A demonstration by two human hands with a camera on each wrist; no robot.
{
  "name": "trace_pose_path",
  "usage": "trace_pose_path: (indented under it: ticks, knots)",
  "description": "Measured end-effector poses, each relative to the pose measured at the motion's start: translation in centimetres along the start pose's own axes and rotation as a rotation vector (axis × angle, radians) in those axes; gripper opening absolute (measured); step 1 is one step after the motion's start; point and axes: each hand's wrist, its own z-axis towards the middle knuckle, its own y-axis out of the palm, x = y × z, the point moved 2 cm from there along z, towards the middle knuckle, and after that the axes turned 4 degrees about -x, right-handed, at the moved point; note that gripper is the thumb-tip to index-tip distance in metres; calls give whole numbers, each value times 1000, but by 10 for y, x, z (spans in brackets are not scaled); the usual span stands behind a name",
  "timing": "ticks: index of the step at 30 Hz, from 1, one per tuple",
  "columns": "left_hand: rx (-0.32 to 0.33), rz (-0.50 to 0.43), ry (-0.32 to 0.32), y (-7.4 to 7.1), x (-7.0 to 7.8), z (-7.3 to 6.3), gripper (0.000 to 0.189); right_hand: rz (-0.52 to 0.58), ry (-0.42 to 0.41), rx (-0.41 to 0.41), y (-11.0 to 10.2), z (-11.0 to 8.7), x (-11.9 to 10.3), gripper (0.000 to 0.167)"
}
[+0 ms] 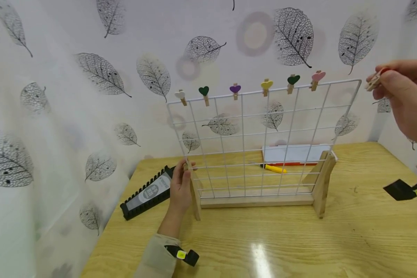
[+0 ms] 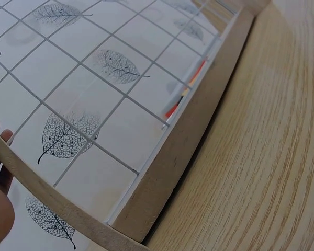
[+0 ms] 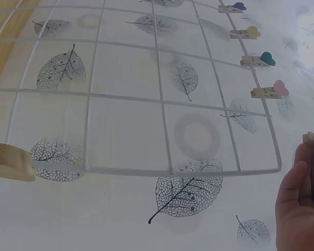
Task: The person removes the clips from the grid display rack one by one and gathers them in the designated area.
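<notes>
A white wire grid (image 1: pixel 257 202) stands in a wooden frame on the table. Small wooden clothespins with hearts sit along its top wire, from a white one (image 1: pixel 180 95) at the left to a pink one (image 1: pixel 316 79) at the right; green, purple and yellow hearts are between. My left hand (image 1: pixel 180 189) holds the frame's left wooden upright (image 1: pixel 196 197). Out past the grid's top right corner, my right hand (image 1: pixel 408 90) pinches another wooden clothespin (image 1: pixel 373 82), with a bit of red showing at the fingertips. In the right wrist view this clothespin (image 3: pixel 313 138) is mostly cut off.
Behind the grid lie a yellow-handled tool (image 1: pixel 275 168) and a flat white case (image 1: pixel 288 153) with a red edge. A black ridged rack (image 1: pixel 147 193) with a grey label lies left of the frame. A leaf-patterned curtain (image 1: pixel 222 23) hangs behind the table.
</notes>
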Motion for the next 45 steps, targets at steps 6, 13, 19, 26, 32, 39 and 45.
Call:
trace_pose_path:
  ticks: [6, 13, 19, 26, 32, 39, 45]
  knots:
    - [13, -1, 2, 1, -2, -1, 37, 8, 105, -148, -3, -34, 3, 26]
    - [13, 2, 42, 1, -1, 2, 39, -271, 324, -150, 0, -83, 13, 30]
    - [13, 2, 48, -1, -3, -2, 39, -727, 606, -218, 9, -126, 34, 23]
    - [9, -35, 33, -2, -3, -2, 38, -671, 792, -409, 11, -174, 72, 16]
    - [-11, -31, 27, 0, -4, 1, 38, -557, 887, -560, 11, -211, 100, 20]
    - [16, 14, 4, 0, -3, 1, 37, -547, 994, -577, 16, -225, 115, 17]
    - [11, 6, 3, 0, -4, 1, 36, -556, 1031, -599, 15, -232, 122, 14]
